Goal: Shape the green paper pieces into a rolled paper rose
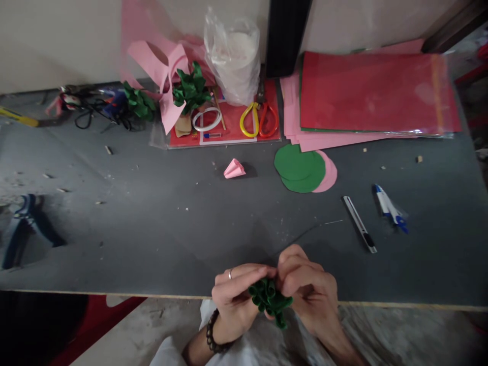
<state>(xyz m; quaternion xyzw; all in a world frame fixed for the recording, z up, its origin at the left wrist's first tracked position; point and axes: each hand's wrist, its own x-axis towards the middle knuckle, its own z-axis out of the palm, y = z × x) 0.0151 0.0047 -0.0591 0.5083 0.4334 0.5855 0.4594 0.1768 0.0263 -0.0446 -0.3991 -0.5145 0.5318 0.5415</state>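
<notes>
At the table's front edge, my left hand (238, 295), with a ring and a beaded bracelet, is closed around a green paper flower (269, 295) made of curled, folded pieces. My right hand (308, 284) pinches the flower's right side; its fingertips are partly hidden. Beyond the hands lies a thin, pale needle-like piece (333, 221), with a dark line running from it toward my fingers; I cannot tell whether that is thread or shadow. A small folded pink paper cone (234, 169) rests farther back. Green paper circles (299, 166) overlap a pink circle (328, 170) to its right.
A box cutter (359, 223) and a compass-like blue and white tool (389, 207) lie at right. Pliers (28, 226) are at left. Scissors (259, 119), a wrapped stack of white cups (236, 63), green paper bunches (190, 87) and red sheets (369, 94) line the back.
</notes>
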